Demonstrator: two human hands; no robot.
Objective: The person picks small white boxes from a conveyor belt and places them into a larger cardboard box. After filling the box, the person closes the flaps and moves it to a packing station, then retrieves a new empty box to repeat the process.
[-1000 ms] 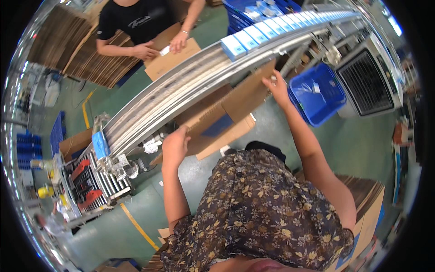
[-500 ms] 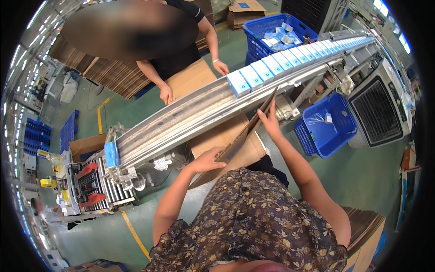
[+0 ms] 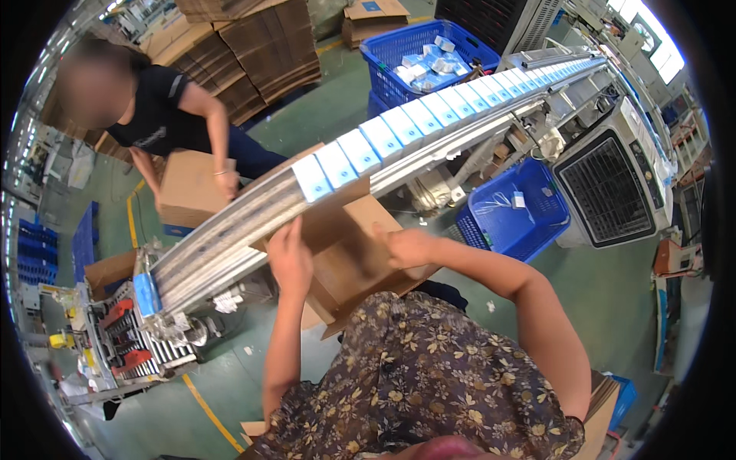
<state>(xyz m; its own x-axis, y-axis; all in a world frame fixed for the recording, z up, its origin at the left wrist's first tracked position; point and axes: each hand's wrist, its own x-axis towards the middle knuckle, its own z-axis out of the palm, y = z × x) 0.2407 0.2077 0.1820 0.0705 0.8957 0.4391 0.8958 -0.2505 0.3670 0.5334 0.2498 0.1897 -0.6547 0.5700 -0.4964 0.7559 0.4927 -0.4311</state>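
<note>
Just this side of the conveyor [image 3: 230,228], see the open cardboard box [image 3: 349,268], set between the left hand [image 3: 290,264] and the right hand [image 3: 410,247]. Looks light, stiff across flat panels, likely softer at creases and flaps; probably dry rather than slippery, but easy to crush at the edges. Best held by opposite walls, near the corners. Find left fingers [image 3: 284,236] pointing forward at the left side, right fingers bent and blurred over the right side. Cannot tell, for either hand, a clamped grip from mere contact.

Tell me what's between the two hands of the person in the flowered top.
The head view shows an open cardboard box between the left hand and the right hand, its brown inside facing up.
</note>
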